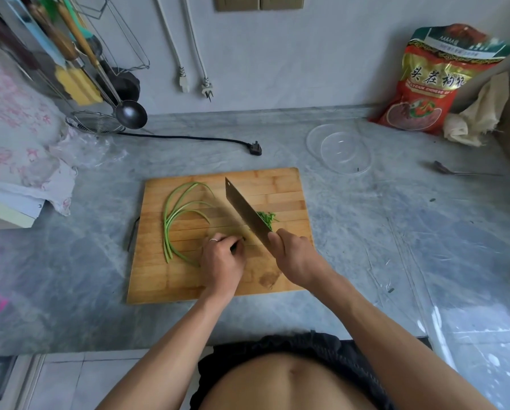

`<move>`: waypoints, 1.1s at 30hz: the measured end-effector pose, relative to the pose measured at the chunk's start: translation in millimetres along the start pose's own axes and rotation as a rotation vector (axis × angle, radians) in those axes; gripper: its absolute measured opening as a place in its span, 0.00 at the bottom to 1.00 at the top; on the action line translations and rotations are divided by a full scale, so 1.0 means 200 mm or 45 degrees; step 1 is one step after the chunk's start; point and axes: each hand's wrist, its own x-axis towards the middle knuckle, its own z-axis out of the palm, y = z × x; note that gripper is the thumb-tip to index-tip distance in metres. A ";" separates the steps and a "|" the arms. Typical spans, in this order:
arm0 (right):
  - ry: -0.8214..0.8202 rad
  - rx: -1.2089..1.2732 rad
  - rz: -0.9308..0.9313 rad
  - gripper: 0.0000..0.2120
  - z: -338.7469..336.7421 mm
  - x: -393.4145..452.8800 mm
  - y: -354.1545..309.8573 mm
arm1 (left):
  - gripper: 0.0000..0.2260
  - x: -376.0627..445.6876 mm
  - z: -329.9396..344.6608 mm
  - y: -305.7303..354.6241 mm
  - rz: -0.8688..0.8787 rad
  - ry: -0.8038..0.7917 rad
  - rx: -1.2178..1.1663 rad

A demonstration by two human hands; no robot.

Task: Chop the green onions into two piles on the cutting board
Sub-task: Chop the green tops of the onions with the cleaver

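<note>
A wooden cutting board [188, 279] lies on the grey marble counter. Long green onion stalks [177, 214] curve across its left half. My left hand [222, 258], a ring on one finger, is curled over the stalks' ends near the board's middle, pinning them down. My right hand [295, 255] grips the handle of a cleaver [245, 208], whose blade slants up and to the left, just right of my left fingers. A small pile of chopped green onion [267, 217] sits behind the blade on the right half of the board.
A clear glass bowl [339, 149] stands behind the board to the right, with a red food bag [434, 84] and a cloth [478, 113] beyond it. A black plug and cord [255, 149], a ladle [129, 112] and a wire strainer [95, 124] are at back left. A spoon [455, 171] lies at right.
</note>
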 end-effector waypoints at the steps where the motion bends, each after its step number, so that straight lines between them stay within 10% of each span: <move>1: 0.017 0.034 -0.011 0.21 -0.01 -0.01 0.00 | 0.04 0.00 0.00 0.00 0.014 0.007 0.001; 17: 0.253 0.116 -0.218 0.20 0.00 -0.15 0.13 | 0.04 -0.02 -0.01 -0.02 0.071 0.024 0.054; 27: 0.284 -0.546 -0.211 0.17 -0.14 -0.13 0.16 | 0.05 0.00 -0.03 -0.01 0.028 -0.036 -0.018; 33: 0.144 0.412 0.010 0.17 -0.14 -0.16 0.12 | 0.07 -0.02 -0.03 0.00 0.076 0.002 -0.009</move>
